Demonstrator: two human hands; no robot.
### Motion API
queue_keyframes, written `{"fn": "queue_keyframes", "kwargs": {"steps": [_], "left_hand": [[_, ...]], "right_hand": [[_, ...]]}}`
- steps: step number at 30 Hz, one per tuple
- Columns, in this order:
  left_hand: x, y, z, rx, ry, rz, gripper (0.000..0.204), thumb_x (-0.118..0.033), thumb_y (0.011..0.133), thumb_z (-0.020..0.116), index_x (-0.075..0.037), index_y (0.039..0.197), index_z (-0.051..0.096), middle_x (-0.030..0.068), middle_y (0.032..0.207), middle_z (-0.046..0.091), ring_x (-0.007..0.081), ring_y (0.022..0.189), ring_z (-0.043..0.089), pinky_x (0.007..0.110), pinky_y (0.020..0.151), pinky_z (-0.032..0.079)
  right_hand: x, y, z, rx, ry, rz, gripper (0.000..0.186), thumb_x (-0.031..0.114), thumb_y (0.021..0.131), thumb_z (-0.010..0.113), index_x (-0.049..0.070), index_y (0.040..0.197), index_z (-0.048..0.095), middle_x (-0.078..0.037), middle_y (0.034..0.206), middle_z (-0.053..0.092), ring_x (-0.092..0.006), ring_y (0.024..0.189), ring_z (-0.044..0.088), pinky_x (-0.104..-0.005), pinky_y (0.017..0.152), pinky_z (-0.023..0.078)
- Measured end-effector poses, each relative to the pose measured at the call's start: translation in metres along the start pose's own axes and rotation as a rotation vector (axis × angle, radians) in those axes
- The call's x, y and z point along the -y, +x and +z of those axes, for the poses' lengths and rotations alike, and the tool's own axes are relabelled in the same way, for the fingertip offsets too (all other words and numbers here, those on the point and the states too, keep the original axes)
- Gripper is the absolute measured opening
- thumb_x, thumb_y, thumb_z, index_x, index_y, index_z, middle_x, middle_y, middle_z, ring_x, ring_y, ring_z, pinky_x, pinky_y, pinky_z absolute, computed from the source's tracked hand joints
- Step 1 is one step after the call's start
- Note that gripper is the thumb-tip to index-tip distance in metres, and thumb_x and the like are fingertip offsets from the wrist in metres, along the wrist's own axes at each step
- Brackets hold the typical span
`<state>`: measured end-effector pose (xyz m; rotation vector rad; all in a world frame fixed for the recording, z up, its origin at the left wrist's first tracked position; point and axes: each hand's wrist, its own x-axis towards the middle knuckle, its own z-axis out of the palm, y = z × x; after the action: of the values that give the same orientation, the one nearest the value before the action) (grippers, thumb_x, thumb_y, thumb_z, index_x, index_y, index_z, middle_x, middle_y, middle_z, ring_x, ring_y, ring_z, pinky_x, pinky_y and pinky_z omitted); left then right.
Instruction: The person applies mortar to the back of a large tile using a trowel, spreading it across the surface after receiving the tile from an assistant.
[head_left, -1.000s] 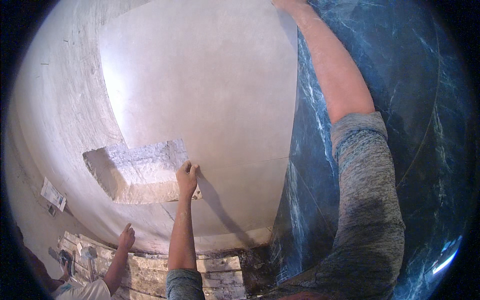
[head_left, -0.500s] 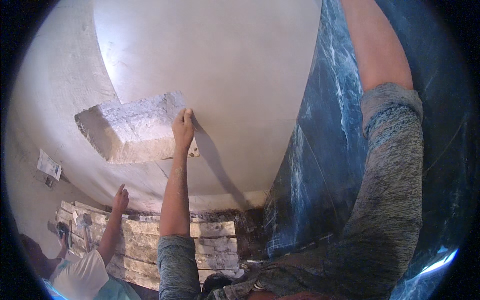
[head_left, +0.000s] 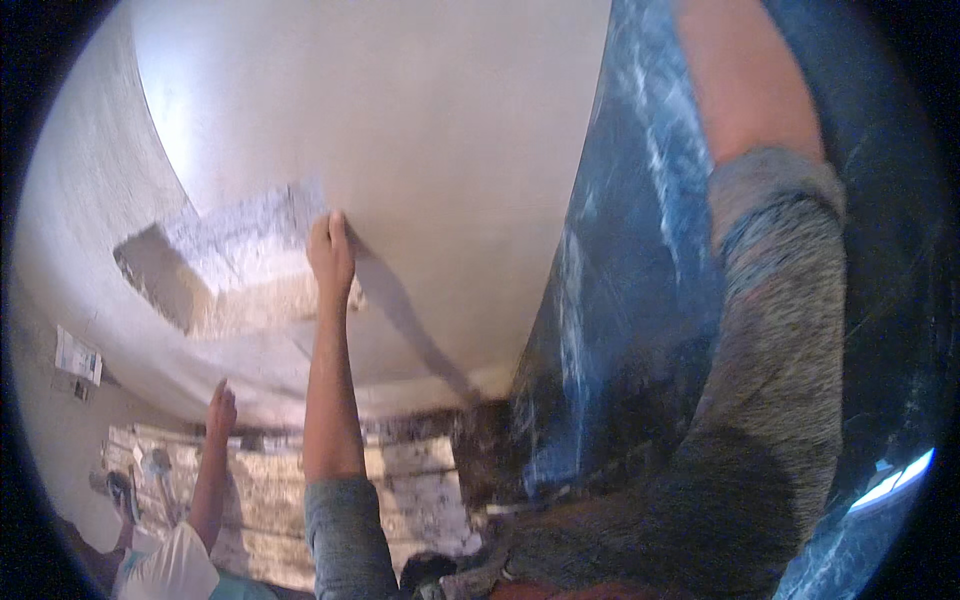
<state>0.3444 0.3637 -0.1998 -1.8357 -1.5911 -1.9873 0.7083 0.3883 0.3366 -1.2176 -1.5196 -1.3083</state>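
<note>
My left hand [head_left: 332, 258] is raised to the pale plastered wall [head_left: 440, 190], its fingers curled closed around the right edge of a rectangular opening [head_left: 255, 245]. The opening has rough, whitish inner faces. From my left arm a shadow falls down the wall to the right. My right arm, in a rolled-up grey sleeve [head_left: 775, 330], reaches up past the top edge of the picture. The right hand is out of sight, so what it touches is hidden.
Blue sheeting [head_left: 640, 300] with pale smears hangs at right. Below lie whitish-coated boards [head_left: 400, 500]. At lower left is a co-worker, one hand [head_left: 222, 410] raised near the wall, beside a hammer [head_left: 157, 463]. A paper sheet [head_left: 78, 355] is on the left wall.
The whole view has shifted, so the wall and opening appear farther left. My left hand stays at the opening's edge. My right arm stays raised.
</note>
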Motion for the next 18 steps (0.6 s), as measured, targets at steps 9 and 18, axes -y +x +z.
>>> {"fn": "queue_keyframes", "kwargs": {"steps": [9, 18], "left_hand": [[-0.027, 0.032, 0.003, -0.021, -0.251, -0.057, 0.038, -0.031, 0.098, 0.05, 0.006, 0.1, 0.057, 0.0192, 0.086, 0.059, 0.0315, 0.085, 0.054, 0.041, 0.081, 0.043], [-0.034, 0.039, 0.017, -0.138, -0.175, -0.043, 0.05, -0.033, 0.1, 0.047, 0.012, 0.12, 0.051, 0.0307, 0.12, 0.055, 0.0405, 0.112, 0.053, 0.044, 0.095, 0.04]], "right_hand": [[0.005, -0.003, 0.033, -0.038, 0.089, 0.057, 0.03, 0.014, 0.088, 0.048, 0.004, 0.111, 0.066, -0.018, 0.118, 0.062, -0.035, 0.114, 0.057, -0.0465, 0.096, 0.046], [0.04, -0.029, -0.023, 0.148, -0.002, 0.135, 0.044, 0.021, 0.087, 0.055, 0.009, 0.129, 0.053, -0.019, 0.128, 0.052, -0.0327, 0.121, 0.053, -0.0485, 0.096, 0.047]]}}
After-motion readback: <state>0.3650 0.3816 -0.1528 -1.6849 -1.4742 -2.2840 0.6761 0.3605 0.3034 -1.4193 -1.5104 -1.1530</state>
